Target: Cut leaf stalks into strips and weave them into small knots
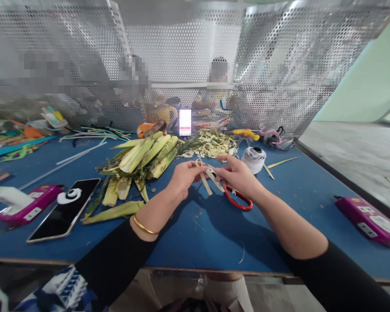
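Observation:
My left hand [186, 177] pinches a pale corn husk strip [206, 183], bent into a small loop at its top. Close beside it, my right hand [235, 172] has its thumb and forefinger pressed together at the other part of the strip, whose ends hang down between the hands. Under my right hand lie red-handled scissors [238, 203], their blades mostly hidden. A pile of green and yellow corn husks [146, 158] lies left of my left hand. Behind the hands is a heap of cut husk strips [211, 144]. A ball of white thread [254, 159] stands right of them.
A perforated metal screen [182, 52] closes the table's back, with people behind it. A lit phone [185, 121] leans there. On the left are a dark phone [68, 212] and a magenta power strip [32, 203]; another magenta box [368, 219] is on the right.

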Demonstrator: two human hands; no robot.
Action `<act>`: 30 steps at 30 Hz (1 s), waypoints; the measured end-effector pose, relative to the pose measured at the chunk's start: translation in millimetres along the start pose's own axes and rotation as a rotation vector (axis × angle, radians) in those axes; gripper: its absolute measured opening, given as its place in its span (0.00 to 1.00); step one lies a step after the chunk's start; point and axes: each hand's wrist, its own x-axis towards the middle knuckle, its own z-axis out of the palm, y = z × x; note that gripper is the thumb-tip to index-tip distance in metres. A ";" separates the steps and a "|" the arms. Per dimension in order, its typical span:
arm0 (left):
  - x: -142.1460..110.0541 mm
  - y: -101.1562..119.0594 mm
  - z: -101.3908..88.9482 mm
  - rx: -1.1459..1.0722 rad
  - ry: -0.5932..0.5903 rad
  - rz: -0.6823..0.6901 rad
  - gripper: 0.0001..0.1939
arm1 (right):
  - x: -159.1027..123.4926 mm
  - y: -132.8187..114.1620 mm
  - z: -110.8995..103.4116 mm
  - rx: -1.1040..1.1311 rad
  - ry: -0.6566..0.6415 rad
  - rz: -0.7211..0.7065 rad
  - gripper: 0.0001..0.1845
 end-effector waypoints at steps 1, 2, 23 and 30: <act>0.7 1.3 -1.1 -0.019 -0.002 -0.015 0.06 | -1.8 -3.5 -1.6 0.076 -0.038 -0.018 0.24; 0.7 2.5 -1.8 -0.029 -0.008 -0.023 0.07 | -3.6 -6.5 -3.2 0.157 -0.084 -0.033 0.24; -6.0 5.2 -1.4 0.315 -0.154 0.136 0.08 | -2.6 -8.2 -8.8 -0.138 0.013 -0.266 0.22; -5.7 4.2 -1.5 0.518 -0.104 0.235 0.10 | -2.9 -4.8 -6.7 -0.302 -0.101 -0.067 0.20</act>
